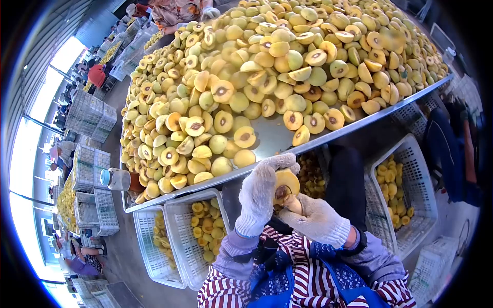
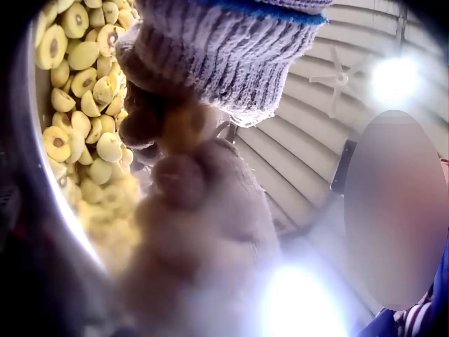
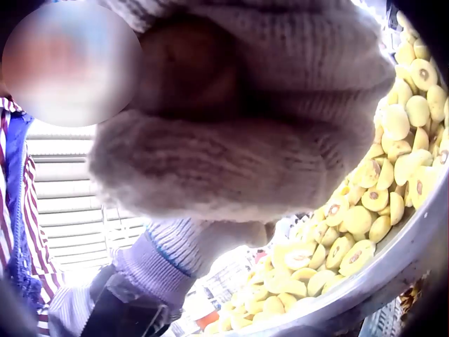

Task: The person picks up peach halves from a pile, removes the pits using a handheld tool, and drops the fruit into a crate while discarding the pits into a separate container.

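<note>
Knitted pale gloves cover both hands. In the head view the left hand [image 1: 259,194] grips a halved yellow fruit [image 1: 287,184], its brown pit area facing the right hand. Close against the fruit's lower side, the right hand [image 1: 321,222] has its fingers curled round a small tan object [image 1: 292,204]; whether this is a tool cannot be made out. The left wrist view shows the fruit [image 2: 188,128] dark and blurred between the gloves. In the right wrist view the right glove [image 3: 238,133] fills the top and hides most of what it holds.
A heap of halved fruit [image 1: 226,92] lies on a metal-edged table [image 1: 328,137] beyond the hands. White crates [image 1: 177,220] of fruit stand below left, another crate [image 1: 418,205] at right. A capped jar [image 1: 119,179] is at the table's left corner. People and stacked crates fill the background.
</note>
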### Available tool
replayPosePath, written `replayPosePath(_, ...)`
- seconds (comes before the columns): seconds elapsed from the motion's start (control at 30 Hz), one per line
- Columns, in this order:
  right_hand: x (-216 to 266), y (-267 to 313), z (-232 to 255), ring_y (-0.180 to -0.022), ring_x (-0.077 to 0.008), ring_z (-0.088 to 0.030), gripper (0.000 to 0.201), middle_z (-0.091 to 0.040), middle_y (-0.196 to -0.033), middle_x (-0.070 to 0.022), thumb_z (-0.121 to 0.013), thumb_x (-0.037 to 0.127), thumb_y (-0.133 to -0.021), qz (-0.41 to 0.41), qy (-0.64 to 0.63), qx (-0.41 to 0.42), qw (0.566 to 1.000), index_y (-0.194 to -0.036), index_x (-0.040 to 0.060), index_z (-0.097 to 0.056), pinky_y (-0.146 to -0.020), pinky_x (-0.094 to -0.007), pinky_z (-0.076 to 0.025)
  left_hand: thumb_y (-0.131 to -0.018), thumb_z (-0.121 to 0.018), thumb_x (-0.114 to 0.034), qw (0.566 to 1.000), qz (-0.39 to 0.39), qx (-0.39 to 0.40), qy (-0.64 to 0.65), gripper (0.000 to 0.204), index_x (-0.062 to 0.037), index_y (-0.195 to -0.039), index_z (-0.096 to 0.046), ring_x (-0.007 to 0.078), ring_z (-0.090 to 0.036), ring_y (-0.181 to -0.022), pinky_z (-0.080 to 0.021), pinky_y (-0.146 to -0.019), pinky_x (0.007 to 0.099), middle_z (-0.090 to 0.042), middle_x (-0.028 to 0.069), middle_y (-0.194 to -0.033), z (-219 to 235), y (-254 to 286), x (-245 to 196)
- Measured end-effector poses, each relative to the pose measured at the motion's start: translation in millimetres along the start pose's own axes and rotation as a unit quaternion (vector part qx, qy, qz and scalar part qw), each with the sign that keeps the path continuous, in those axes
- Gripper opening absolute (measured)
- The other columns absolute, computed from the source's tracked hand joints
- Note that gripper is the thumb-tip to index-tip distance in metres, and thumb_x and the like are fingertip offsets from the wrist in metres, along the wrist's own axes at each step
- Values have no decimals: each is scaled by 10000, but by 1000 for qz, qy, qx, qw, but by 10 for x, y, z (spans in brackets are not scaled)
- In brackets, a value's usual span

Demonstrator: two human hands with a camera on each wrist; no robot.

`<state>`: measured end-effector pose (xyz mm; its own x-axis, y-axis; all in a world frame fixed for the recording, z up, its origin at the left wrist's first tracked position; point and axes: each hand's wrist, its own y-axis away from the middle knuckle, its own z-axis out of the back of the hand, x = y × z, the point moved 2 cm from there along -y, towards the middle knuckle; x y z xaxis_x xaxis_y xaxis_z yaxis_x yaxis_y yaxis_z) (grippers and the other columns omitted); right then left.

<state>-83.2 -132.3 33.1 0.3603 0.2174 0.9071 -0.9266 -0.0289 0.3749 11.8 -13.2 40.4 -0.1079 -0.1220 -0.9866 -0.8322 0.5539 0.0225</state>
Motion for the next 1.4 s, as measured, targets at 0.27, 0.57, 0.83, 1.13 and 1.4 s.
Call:
replayPosePath(0.27,197,92,280,-553,-63,-551,224,-615,-728,-5,-658,204,-941,-51,-309,-19,950,-1099,60,-593,-486,-225,-444,-941,-656,-293,992,97,4,84,624,8,-1429,-411,225,-612,-1096,-498,-941,314,-581,168,-1285,47,45,115)
replayPosePath(0.57,-120,81,74,-691,-170,-655,382,-668,-818,-77,-692,280,-897,-38,-183,-23,982,-1190,53,-599,-636,-284,-510,-870,-715,-416,965,62,-47,251,671,-1,-1348,-493,241,-560,-1165,-477,-983,378,-572,135,-1268,-113,144,193)
replayPosePath(0.83,-146,108,125,-884,-362,-691,439,-696,-951,-187,-667,373,-888,-26,-28,-53,998,-1194,67,-593,-756,-388,-544,-932,-620,-475,972,7,-88,217,635,0,-1333,-487,304,-571,-1185,-486,-1000,426,-516,175,-1372,-336,183,199)
replayPosePath(1.13,-29,175,145,-527,-92,-575,273,-614,-693,-25,-614,280,-957,-85,-295,103,946,-1082,39,-587,-472,-229,-442,-989,-574,-370,995,-65,-75,-29,473,9,-1268,-521,236,-636,-1054,-535,-889,335,-597,196,-1251,-328,146,77)
replayPosePath(1.4,26,187,294,-429,-54,-496,236,-553,-604,19,-630,261,-965,-117,-312,85,939,-1044,48,-568,-373,-199,-357,-987,-541,-453,966,6,-92,241,626,-34,-1426,-385,285,-622,-1106,-541,-919,375,-588,182,-1259,-525,130,27)
